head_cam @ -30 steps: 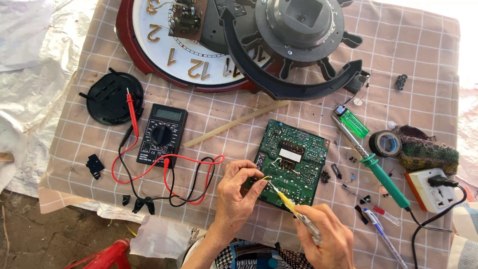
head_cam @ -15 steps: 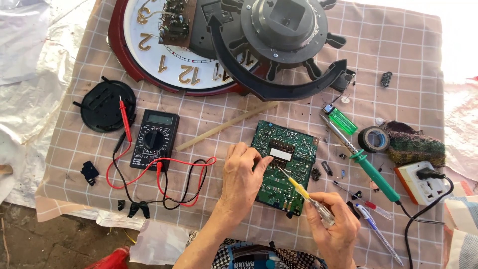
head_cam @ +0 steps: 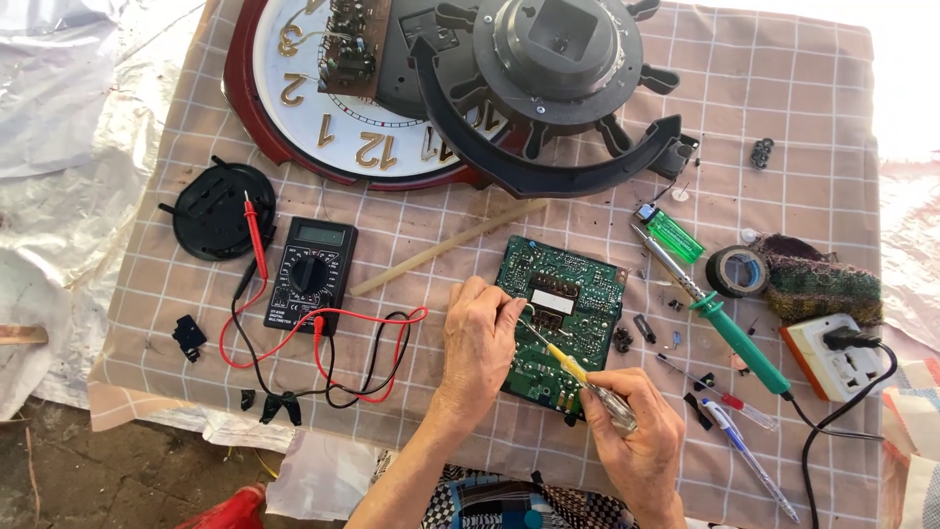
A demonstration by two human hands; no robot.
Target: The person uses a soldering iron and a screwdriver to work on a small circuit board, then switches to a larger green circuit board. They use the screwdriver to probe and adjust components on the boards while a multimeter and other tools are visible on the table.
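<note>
R grip [head_cam: 636, 431] grasps screwdriver [head_cam: 578, 370]; L hand [head_cam: 480, 338] pinches circuit board [head_cam: 563, 313] (multimeter [head_cam: 311, 274], soldering iron [head_cam: 720, 318] nearby).

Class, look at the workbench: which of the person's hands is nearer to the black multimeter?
Left. The left hand rests on the green circuit board's left edge, just right of the multimeter. The right hand, holding a yellow-handled screwdriver, sits farther right, below the board.

bare cloth [head_cam: 411, 323] left of the circuit board [head_cam: 563, 323]; soldering iron [head_cam: 729, 328] and small parts crowd its right.
</note>
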